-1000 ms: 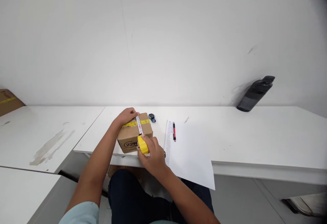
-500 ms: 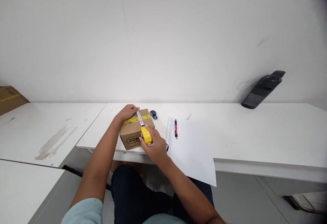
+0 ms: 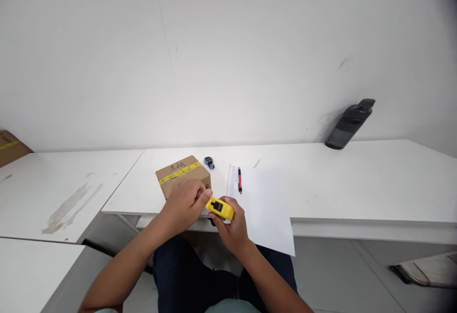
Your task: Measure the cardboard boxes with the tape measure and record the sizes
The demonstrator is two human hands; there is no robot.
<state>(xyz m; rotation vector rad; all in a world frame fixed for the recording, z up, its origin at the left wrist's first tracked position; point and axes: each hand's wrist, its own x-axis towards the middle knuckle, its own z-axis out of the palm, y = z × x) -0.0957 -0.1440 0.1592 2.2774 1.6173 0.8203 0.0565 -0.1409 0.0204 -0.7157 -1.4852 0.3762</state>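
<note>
Tape measure: the yellow tape measure [image 3: 221, 207] was up in front of the worktop's [image 3: 342, 189] near edge, between the two hands, its black button facing up.
Right hand: the right hand [image 3: 233, 226] was closed around the tape measure, gripping its right part.
Left hand: the left hand [image 3: 183, 203] had its thumb and fingers bent in at the tape measure's left end, touching it; whether they pinched anything there could not be told.
Box: a cardboard box [image 3: 197, 174] sat on the worktop behind the left hand, which hid part of its near side. Yellow sticky tape [image 3: 180, 173] crossed the top, with dark handwriting beyond it.
Watch: a small dark watch [image 3: 209, 162] lay just beside the box, to its right.
Paper: a white sheet [image 3: 267, 208] lay right of the box, its near end reaching past the worktop's edge.
Pen: a red and black pen [image 3: 240, 180] rested on the sheet's left part.
Bottle: a dark bottle [image 3: 350, 125] stood well to the right, near the wall [image 3: 250, 65].
</note>
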